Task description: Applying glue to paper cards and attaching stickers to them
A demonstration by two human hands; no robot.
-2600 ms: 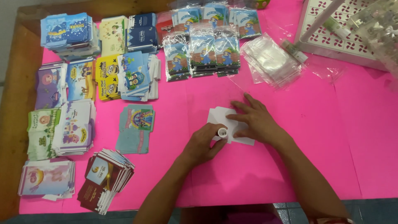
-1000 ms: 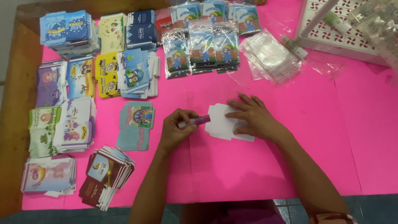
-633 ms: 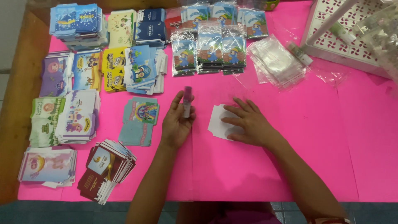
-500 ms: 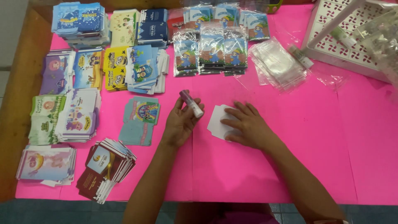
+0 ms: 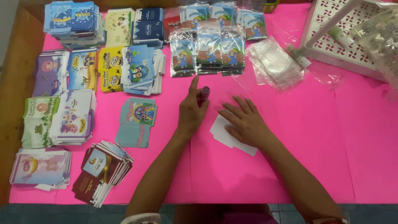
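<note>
- I see a bright pink sheet (image 5: 290,166) covering a wooden table (image 5: 12,83); the whole top is laid out with printed paper goods
- My left hand (image 5: 191,112) rests on the pink sheet with its index finger stretched forward; its thumb and fingers are wrapped round a small purple stick (image 5: 205,92), which I take for a glue stick, though I cannot be sure; the stick's top pokes out above the hand
- My right hand (image 5: 245,122) lies flat, fingers spread, pressing on a white folded card (image 5: 226,137); it is not clasped round anything; the card sits just right of the left hand, its lower corner showing past the wrist
- Just left of the left hand lies a small stack of teal cartoon envelopes (image 5: 137,121); nearer me sits a fanned pile of dark red envelopes (image 5: 101,172)
- Beyond the hands stand packs of envelopes in clear wrap (image 5: 207,52); to their right a heap of empty clear sleeves (image 5: 275,64)
- A white plastic basket (image 5: 331,45) fills the far right corner; more coloured stacks (image 5: 74,23) line the far left
</note>
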